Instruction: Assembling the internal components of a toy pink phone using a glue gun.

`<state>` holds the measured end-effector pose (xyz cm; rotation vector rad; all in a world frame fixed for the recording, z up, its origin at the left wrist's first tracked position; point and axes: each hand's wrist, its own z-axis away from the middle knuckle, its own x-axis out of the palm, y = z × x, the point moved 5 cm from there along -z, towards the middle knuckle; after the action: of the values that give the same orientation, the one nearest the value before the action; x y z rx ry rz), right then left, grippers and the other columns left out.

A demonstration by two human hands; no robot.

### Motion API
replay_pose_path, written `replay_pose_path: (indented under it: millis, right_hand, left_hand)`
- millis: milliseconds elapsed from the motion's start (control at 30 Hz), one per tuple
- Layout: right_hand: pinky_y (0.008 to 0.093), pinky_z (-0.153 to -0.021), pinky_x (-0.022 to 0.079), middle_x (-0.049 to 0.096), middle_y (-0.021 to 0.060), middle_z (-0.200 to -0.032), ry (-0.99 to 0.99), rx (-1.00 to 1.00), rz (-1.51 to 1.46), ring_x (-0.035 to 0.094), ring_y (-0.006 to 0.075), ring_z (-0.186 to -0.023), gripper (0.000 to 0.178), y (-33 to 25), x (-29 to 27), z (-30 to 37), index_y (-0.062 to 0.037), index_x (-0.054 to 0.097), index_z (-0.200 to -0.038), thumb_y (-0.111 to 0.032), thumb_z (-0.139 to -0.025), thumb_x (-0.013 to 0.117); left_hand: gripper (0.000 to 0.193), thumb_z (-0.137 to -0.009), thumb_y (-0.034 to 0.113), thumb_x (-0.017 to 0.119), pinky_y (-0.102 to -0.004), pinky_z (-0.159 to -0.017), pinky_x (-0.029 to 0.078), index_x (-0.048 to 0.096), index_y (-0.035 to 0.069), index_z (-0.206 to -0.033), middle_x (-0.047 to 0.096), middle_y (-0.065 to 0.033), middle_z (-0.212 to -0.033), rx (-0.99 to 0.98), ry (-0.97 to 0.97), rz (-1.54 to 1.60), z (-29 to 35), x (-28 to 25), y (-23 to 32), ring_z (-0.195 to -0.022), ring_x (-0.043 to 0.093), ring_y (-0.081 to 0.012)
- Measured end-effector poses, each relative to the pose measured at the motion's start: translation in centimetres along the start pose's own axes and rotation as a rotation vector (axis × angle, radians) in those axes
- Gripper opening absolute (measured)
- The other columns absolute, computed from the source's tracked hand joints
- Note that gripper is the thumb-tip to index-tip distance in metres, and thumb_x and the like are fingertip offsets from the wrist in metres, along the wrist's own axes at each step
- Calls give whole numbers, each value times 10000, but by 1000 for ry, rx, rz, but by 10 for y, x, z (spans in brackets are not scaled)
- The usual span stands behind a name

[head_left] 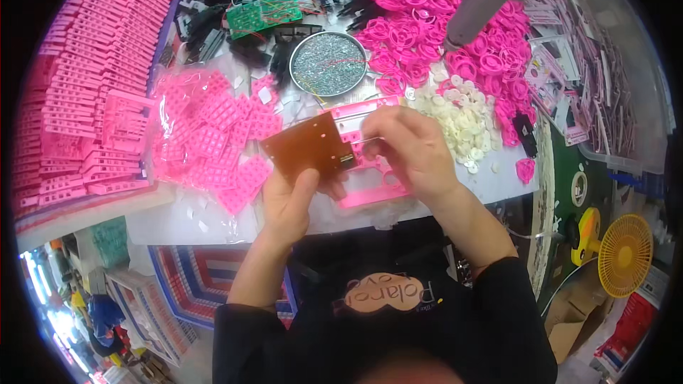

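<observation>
The left hand (288,203) pinches the brown board (304,144) at its six-o'clock edge, thumb on top; the board lies toward nine o'clock of the pink frame (371,195). The right hand (416,153) curls its fingers at the board's three o'clock; whether they hold anything, I cannot tell. The board looks light, stiff, probably brittle if flexed; its edges seem the safest hold.

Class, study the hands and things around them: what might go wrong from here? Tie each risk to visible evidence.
The left hand grips the brown board near its edge; a slip might drop it onto the pink casing.

The right hand is beside the pale discs; it might scatter some.

The round dish of metallic pieces stands just beyond the pink casing; a knock might spill them.
</observation>
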<state>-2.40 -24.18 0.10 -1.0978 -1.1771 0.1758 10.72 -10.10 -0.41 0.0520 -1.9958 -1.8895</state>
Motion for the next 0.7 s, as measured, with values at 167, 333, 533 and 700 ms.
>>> replay_pose_path:
  millis: [167, 333, 533, 700]
  right_hand:
    - [321, -663, 532, 667, 110, -899, 145, 122, -29, 620, 182, -733, 237, -30, -72, 70, 38, 649, -998, -190, -1024, 590]
    - [364, -772, 549, 710, 129, -1032, 612, 280, 1134, 664, 215, -877, 289, -99, -139, 146, -23, 669, -1200, -204, -977, 639]
    - [573, -1132, 300, 534, 205, -1456, -584, -66, 1515, 436, 468, -1375, 739, -105, -5, 80, -59, 577, -1406, -558, -871, 681]
    - [558, -1118, 313, 497, 170, -1475, -846, -12, 1362, 454, 420, -1359, 682, -41, 27, 58, -131, 554, -1451, -515, -901, 676]
  left_hand:
    - [424, -1066, 260, 528, -325, -701, 582, 553, -90, -1305, 723, -183, -1029, -25, 35, -202, 12, -4, 6, -780, 707, -222]
    - [271, -988, 110, 604, -304, -701, 553, 641, -31, -1217, 733, -131, -995, 28, -247, -609, 17, 5, 16, -782, 698, -188]
    - [287, -815, 97, 788, -398, -712, 569, 681, 70, -1079, 716, -133, -951, 309, -509, -794, 20, 40, 12, -847, 710, -361]
    - [346, -847, 89, 737, -421, -742, 567, 649, 117, -1181, 692, -129, -1085, 138, -677, -725, 36, 47, -2, -947, 691, -349]
